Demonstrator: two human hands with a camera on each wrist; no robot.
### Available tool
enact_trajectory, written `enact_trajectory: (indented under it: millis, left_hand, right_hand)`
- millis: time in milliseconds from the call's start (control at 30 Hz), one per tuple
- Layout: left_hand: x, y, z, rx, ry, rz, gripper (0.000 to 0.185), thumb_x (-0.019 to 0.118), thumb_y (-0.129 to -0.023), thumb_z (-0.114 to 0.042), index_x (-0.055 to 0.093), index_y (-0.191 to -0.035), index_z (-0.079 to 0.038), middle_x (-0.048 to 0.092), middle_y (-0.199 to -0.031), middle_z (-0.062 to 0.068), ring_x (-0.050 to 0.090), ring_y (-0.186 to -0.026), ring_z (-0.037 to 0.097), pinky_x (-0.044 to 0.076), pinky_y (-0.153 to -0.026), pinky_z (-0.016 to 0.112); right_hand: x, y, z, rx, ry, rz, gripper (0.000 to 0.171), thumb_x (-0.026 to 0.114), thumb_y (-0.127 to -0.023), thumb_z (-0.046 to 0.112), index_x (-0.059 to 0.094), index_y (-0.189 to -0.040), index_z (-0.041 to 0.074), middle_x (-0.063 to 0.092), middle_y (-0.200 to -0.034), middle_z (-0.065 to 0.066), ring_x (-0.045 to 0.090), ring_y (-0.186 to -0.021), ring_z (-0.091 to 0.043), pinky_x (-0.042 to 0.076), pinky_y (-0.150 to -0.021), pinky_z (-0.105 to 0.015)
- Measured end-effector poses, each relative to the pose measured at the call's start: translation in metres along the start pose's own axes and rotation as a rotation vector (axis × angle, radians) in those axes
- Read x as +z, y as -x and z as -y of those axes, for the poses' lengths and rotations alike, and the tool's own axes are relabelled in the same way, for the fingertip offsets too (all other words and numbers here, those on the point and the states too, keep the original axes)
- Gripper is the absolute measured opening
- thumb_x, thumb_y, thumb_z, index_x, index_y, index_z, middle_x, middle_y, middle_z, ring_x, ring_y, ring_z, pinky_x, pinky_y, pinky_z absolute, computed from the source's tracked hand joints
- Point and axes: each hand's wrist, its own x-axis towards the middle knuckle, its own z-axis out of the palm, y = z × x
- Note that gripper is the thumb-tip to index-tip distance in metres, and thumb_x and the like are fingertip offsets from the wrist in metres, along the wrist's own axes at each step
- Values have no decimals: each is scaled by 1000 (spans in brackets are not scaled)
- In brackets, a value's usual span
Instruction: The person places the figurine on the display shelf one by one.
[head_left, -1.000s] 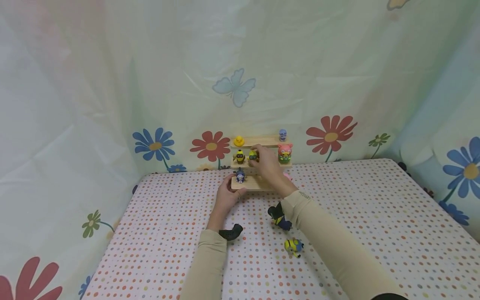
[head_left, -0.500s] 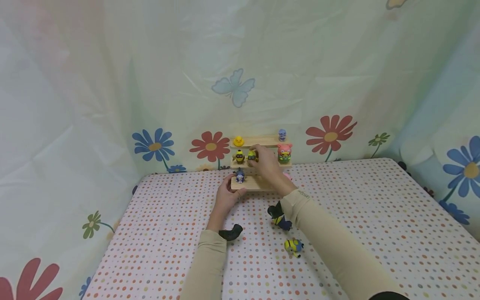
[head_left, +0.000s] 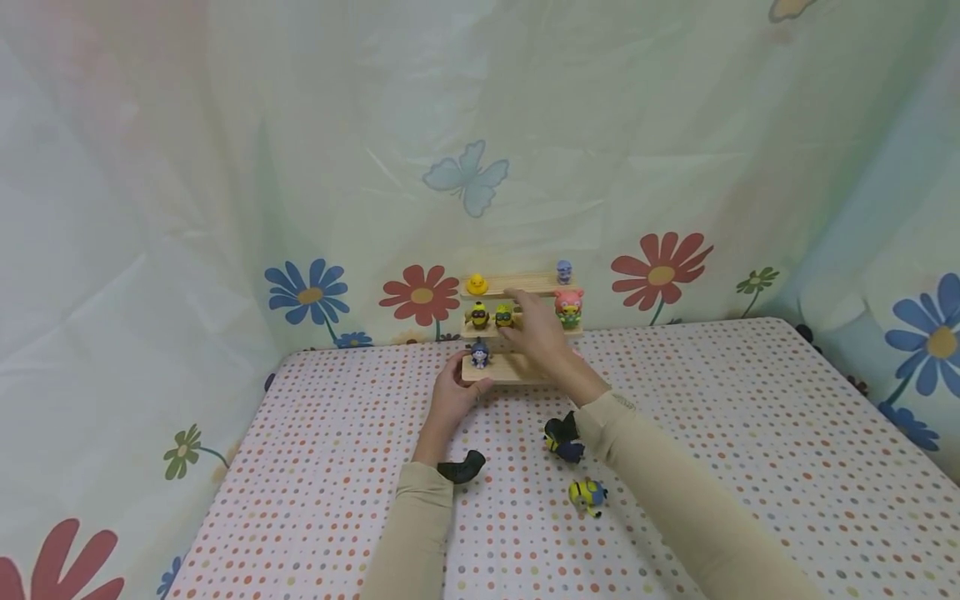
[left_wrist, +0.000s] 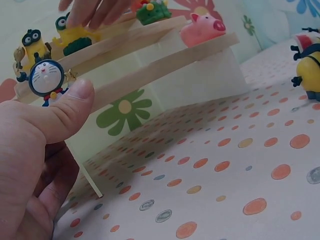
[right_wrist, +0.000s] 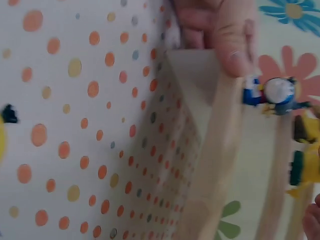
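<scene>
Gripping the left end of the stepped wooden stand (head_left: pixel 517 372) with the left hand (head_left: pixel 450 398): thumb (left_wrist: pixel 70 100) pressed on the lowest step, just beside the blue cat figure (head_left: pixel 480 353), other fingers curled under the board's edge. Reaching over the middle step with the right hand (head_left: pixel 542 337), fingers (left_wrist: pixel 95 11) now straightened and loosened, no longer pinched round the small yellow-and-green figure (head_left: pixel 504 315) as half a second ago. Hard to tell from the left wrist view whether still brushing its head or just clear of it. Wrist drawn slightly back and down toward the table compared with the earlier views. Standing upright unaided on the middle step, that figure, close beside the goggled yellow figure (head_left: pixel 478 315) on its left and well apart from the pink-and-green figure (head_left: pixel 570 307) at the right end. Judging by the slackened fingers, placed and let go, with the stand kept steady throughout. On the top step, a yellow duck (head_left: pixel 477 284) and a tiny blue figure (head_left: pixel 564 270); on the lowest step, a pink pig (left_wrist: pixel 202 30). On the dotted tablecloth (head_left: pixel 750 433) near the right forearm, a dark figure (head_left: pixel 562 439) and a yellow minion (head_left: pixel 587 493) lying on its side
</scene>
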Motion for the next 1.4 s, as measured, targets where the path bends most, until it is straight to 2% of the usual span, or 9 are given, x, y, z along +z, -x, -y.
enact_trajectory:
  millis: [133, 233, 400, 500, 733, 933, 1100, 1233, 1400]
  left_hand:
    - [-3, -3, 8, -1, -13, -43, 81, 79, -77, -26, 37, -144, -14, 39, -148, 11, 43, -134, 25, 39, -108, 39]
    - [-5, -4, 10, 0, -25, -58, 82, 80, -75, -28, 38, -144, -14, 39, -149, 11, 41, -136, 24, 38, -109, 37]
    - [-6, -5, 10, 2, -32, -48, 84, 81, -74, -31, 38, -144, -13, 39, -149, 11, 41, -135, 24, 39, -108, 36]
    - [-6, -5, 9, 3, -26, -68, 83, 81, -74, -30, 39, -143, -13, 39, -149, 12, 41, -136, 25, 39, -108, 37]
    - [0, -4, 4, 5, -23, -49, 85, 80, -74, -35, 38, -144, -12, 39, -148, 14, 41, -136, 25, 38, -109, 37]
    - [2, -4, 4, 13, -12, -47, 85, 80, -73, -36, 38, -144, -13, 43, -145, 10, 44, -133, 23, 39, -108, 37]
    - [3, -4, 6, 22, 1, -40, 83, 79, -75, -34, 38, -144, -14, 42, -146, 11, 43, -134, 24, 39, -108, 39]
    - [4, -4, 7, 29, -13, -43, 82, 79, -75, -34, 38, -144, -14, 43, -145, 11, 44, -134, 24, 39, -108, 38]
    - [4, -3, 9, 33, -19, -47, 83, 80, -75, -33, 39, -143, -13, 44, -144, 11, 45, -133, 23, 39, -108, 37]
  right_hand:
    - [-10, 22, 7, -35, -32, -28, 72, 70, -86, 13, 33, -147, 15, 42, -143, -16, 45, -127, -34, 43, -101, -50]
    - [-21, 45, 11, -69, -34, 13, 61, 68, -88, 15, 42, -142, 11, 48, -135, -17, 52, -120, -34, 48, -95, -47]
    - [-32, 84, 9, -26, 70, 314, 35, 70, -87, 18, 62, -119, 7, 65, -111, -11, 63, -99, -25, 54, -82, -39]
    - [-26, 99, 3, 20, 217, 486, 36, 73, -84, 22, 64, -117, 10, 63, -114, -10, 61, -101, -24, 53, -81, -40]
    - [-16, 117, -14, 66, 410, 618, 43, 81, -75, 25, 65, -114, 17, 56, -126, -13, 57, -110, -30, 51, -83, -49]
    - [-18, 119, -19, 66, 397, 669, 39, 82, -74, 15, 67, -110, 16, 61, -108, -6, 59, -95, -22, 51, -79, -45]
    - [-21, 118, -20, 59, 359, 688, 34, 77, -79, 13, 66, -112, 13, 62, -109, -7, 59, -98, -23, 50, -82, -46]
    - [-26, 116, -25, 15, 245, 600, 35, 73, -82, 12, 65, -116, 9, 65, -106, -6, 60, -97, -21, 51, -80, -41]
    - [-33, 112, -29, -39, -50, 381, 37, 66, -85, 6, 59, -121, 3, 64, -106, -7, 62, -95, -21, 53, -81, -38]
